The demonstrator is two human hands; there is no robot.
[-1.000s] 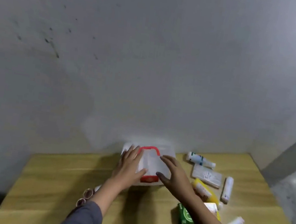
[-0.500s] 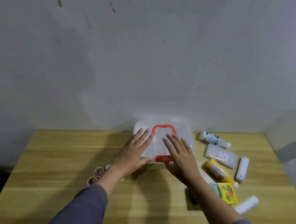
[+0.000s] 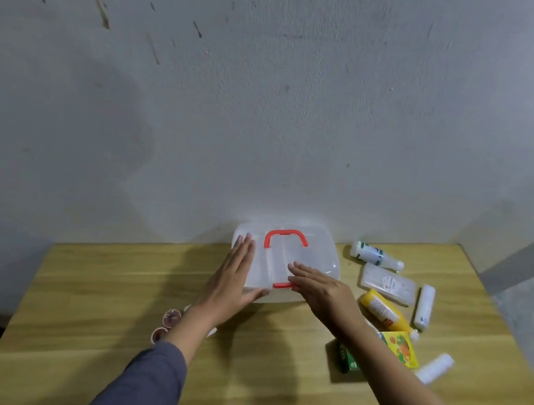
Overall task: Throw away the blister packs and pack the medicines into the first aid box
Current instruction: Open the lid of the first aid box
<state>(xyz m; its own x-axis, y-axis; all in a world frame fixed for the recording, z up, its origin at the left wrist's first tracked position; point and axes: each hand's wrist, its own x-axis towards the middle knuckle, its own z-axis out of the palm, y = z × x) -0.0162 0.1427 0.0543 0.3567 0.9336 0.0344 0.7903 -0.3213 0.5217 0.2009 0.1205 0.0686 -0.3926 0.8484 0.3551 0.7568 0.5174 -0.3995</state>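
Hands lie flat and open on the shut first aid box (image 3: 315, 253) at the desk's (image 3: 112, 284) far edge: left hand (image 3: 231, 282) on its left end, right hand (image 3: 323, 289) by the red latch (image 3: 282, 285), gripping nothing. Medicines (image 3: 380, 310) lie loose to the right, nearer the right hand.

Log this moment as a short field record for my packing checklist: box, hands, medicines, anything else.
box: clear first aid box, red handle, lid shut, against the wall
left hand: flat on the lid, open
right hand: flat by the red latch, open
medicines: yellow bottle, white bottle, all on the table right of the box
blister packs: by the left wrist
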